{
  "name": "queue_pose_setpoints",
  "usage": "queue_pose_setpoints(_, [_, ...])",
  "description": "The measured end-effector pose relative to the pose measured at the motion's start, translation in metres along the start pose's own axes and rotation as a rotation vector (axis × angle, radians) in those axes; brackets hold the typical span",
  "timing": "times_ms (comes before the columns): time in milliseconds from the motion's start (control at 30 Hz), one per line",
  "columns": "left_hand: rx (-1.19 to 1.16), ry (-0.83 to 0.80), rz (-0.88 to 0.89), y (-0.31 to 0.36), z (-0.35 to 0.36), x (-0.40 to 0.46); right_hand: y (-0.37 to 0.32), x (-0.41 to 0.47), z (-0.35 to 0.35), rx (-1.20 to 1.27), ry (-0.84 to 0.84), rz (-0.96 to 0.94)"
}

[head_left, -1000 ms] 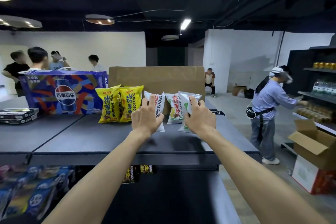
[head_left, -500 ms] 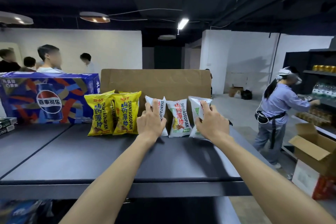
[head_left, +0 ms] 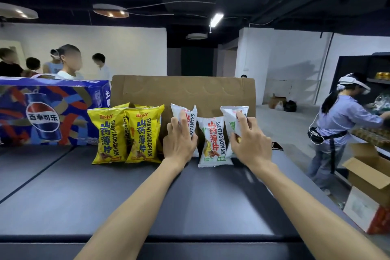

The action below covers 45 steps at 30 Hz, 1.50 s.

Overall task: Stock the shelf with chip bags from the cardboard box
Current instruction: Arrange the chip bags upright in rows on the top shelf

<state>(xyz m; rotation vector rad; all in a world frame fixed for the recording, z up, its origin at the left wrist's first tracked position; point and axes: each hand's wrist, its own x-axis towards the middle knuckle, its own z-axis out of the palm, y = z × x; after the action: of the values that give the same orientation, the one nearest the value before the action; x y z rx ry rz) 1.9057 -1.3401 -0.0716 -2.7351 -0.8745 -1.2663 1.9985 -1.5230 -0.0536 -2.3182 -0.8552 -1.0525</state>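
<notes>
Head view: both bare arms reach forward over the dark top of the shelf [head_left: 105,196]. A row of chip bags stands upright on it, against a brown cardboard sheet [head_left: 183,91] that rises behind them.

The left hand [head_left: 179,141] is wrapped round a white bag [head_left: 190,116], thumb on its right edge and fingers spread across its front; the bag stands on the shelf top, turned so that its side faces the camera. The right hand [head_left: 251,143] is closed round another white bag [head_left: 231,116] at the right end of the row, index finger laid up its front, the other fingers curled round its lower half. This bag stands upright too, though its foot is hidden by the hand.

Between the two hands a third white bag [head_left: 214,143] with red and blue print stands free, just beside both held bags. Left of the left hand, two yellow bags [head_left: 124,133] stand side by side, touching, with more yellow showing behind them. Further left lies a blue Pepsi case [head_left: 42,112], its end close to the cardboard sheet.

At the right a person [head_left: 335,133] in a light blue shirt and a headset faces other shelves, with an open cardboard box [head_left: 367,171] on the floor near them. At the far left a group of people [head_left: 52,63] stands by a white wall.
</notes>
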Motion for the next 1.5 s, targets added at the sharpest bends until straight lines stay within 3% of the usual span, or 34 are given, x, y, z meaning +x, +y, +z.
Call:
queue_pose_setpoints(100, [0.048, -0.078, -0.058, 0.001, 0.004, 0.0, 0.004, -0.003, 0.009, 0.016, -0.01, 0.061])
queue_pose_setpoints(467, [0.056, -0.123, -0.071, 0.006, -0.011, -0.015, 0.008, -0.009, 0.012, 0.047, -0.026, 0.118])
queue_pose_setpoints(633, [0.115, 0.13, 0.148, 0.024, -0.029, -0.022, 0.01, -0.01, 0.008, 0.091, -0.042, 0.172])
queue_pose_setpoints(700, [0.077, 0.056, 0.198, 0.045, -0.036, -0.022, 0.012, -0.011, 0.006, 0.114, -0.047, 0.186])
queue_pose_setpoints(833, [0.036, -0.248, 0.102, 0.076, -0.033, -0.019, 0.015, -0.012, 0.002, 0.134, -0.052, 0.21])
queue_pose_setpoints(900, [0.046, -0.271, 0.073, 0.082, -0.031, -0.018, 0.016, -0.013, 0.001, 0.14, -0.052, 0.21])
queue_pose_setpoints(1033, [0.01, -0.251, 0.018, 0.09, -0.033, -0.012, 0.015, -0.014, 0.0, 0.138, -0.071, 0.211])
queue_pose_setpoints(1233, [0.051, -0.02, 0.09, 0.087, -0.029, -0.012, 0.015, -0.012, 0.0, 0.18, -0.063, 0.239])
queue_pose_setpoints(1500, [-0.006, -0.037, 0.052, 0.074, -0.003, -0.015, 0.015, -0.014, 0.003, 0.152, -0.059, 0.207])
